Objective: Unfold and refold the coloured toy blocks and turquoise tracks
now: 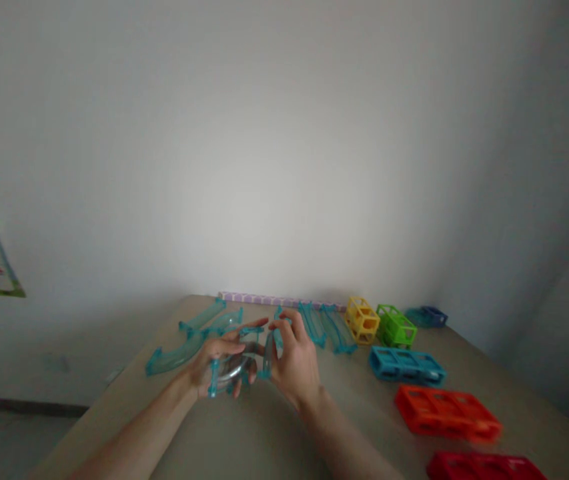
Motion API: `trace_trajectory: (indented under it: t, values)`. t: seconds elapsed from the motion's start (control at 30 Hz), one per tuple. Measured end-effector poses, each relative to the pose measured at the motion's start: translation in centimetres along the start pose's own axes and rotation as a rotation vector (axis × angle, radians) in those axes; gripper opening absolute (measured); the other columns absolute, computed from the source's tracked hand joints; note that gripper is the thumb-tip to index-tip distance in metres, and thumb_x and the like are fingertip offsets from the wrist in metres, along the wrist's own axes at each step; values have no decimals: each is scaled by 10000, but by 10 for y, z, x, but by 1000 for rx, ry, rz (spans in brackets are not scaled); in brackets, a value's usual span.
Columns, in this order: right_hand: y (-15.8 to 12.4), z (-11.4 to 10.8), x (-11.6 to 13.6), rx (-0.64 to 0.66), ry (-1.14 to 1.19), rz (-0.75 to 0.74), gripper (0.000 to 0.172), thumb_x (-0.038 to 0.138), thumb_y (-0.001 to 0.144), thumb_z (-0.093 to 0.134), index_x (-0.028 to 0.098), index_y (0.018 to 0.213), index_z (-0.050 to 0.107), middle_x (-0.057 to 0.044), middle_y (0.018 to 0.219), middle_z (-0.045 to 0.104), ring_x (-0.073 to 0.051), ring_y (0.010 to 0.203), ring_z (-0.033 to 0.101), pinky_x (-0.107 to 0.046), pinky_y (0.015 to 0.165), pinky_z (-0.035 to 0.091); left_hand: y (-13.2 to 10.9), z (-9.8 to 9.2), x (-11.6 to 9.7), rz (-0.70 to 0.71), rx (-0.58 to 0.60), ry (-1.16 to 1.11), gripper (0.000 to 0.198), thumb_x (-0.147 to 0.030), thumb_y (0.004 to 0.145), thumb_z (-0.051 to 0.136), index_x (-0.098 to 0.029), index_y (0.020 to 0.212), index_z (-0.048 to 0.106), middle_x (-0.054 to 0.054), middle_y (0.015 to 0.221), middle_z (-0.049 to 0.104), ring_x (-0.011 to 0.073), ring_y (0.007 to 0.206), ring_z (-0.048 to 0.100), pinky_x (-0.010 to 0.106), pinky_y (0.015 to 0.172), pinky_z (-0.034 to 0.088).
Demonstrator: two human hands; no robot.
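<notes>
Both of my hands are held above the table, close together near its middle. My left hand [207, 358] is closed around a curved translucent teal track piece [233, 375] with small end brackets. Between the thumb and fingers of my right hand [295, 359] is a narrow translucent teal piece [268, 355], seen nearly edge-on, beside the curved one. Whether the two pieces touch I cannot tell. Left of my hands lies a curved teal track [174, 358]. Straight teal tracks [334, 328] lie beyond my right hand.
Open-frame blocks stand to the right: yellow [363, 321], green [396, 327], blue [407, 366], orange [447, 412] and red [484, 467]. A dark blue block [434, 317] sits near the back right. A purple patterned strip [264, 299] runs along the wall. More teal tracks [203, 317] lie at the back left.
</notes>
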State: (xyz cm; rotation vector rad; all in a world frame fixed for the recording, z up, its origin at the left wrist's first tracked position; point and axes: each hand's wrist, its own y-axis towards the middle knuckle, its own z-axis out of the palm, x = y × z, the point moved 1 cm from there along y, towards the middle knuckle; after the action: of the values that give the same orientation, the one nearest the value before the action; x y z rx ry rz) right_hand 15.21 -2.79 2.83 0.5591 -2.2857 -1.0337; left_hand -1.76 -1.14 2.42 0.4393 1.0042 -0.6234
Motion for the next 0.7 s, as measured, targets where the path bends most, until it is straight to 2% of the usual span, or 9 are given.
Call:
trace_trajectory:
  t: [0.13, 0.27, 0.37, 0.47, 0.6, 0.7]
  values:
    - [0, -2, -3, -24, 3, 30, 100, 206, 837, 491, 183, 882, 578, -71, 879, 614, -182, 817, 599, -258, 742, 445, 1, -4, 2, 50, -32, 18, 558, -246, 724, 626, -218, 1272, 523, 117, 865, 656, 230, 592, 646, 237, 330, 446]
    - [-6, 4, -3, -24, 23, 118, 159, 262, 902, 438, 182, 843, 562, -38, 693, 619, -151, 601, 573, -227, 572, 355, 8, -15, 10, 186, -178, 27, 500, -260, 704, 682, -167, 1183, 573, 68, 710, 633, 155, 469, 568, 203, 300, 388]
    - [-10, 11, -2, 11, 74, 196, 202, 286, 920, 411, 184, 823, 556, -10, 595, 579, -132, 490, 510, -231, 504, 285, 12, -19, 12, 293, -271, 35, 524, -257, 707, 695, -180, 1206, 554, 45, 709, 620, 141, 501, 560, 183, 310, 368]
    - [-13, 16, 0, 32, 128, 275, 241, 299, 919, 410, 191, 755, 550, 4, 554, 548, -123, 472, 484, -232, 490, 262, 14, -19, 13, 340, -337, 77, 521, -259, 724, 693, -188, 1219, 548, 48, 761, 630, 144, 560, 579, 187, 355, 398]
    - [-17, 23, 3, 65, 223, 339, 304, 282, 900, 425, 187, 628, 523, 11, 537, 527, -108, 476, 446, -224, 480, 252, 15, -15, 14, 334, -408, 118, 484, -278, 725, 714, -217, 1182, 567, 11, 707, 616, 121, 514, 560, 215, 436, 455]
    - [-20, 29, 5, 101, 322, 388, 322, 281, 895, 424, 182, 603, 519, 9, 538, 527, -109, 496, 454, -215, 475, 258, 16, -12, 14, 330, -439, 139, 465, -280, 685, 753, -221, 1121, 600, -6, 692, 609, 114, 496, 559, 226, 467, 472]
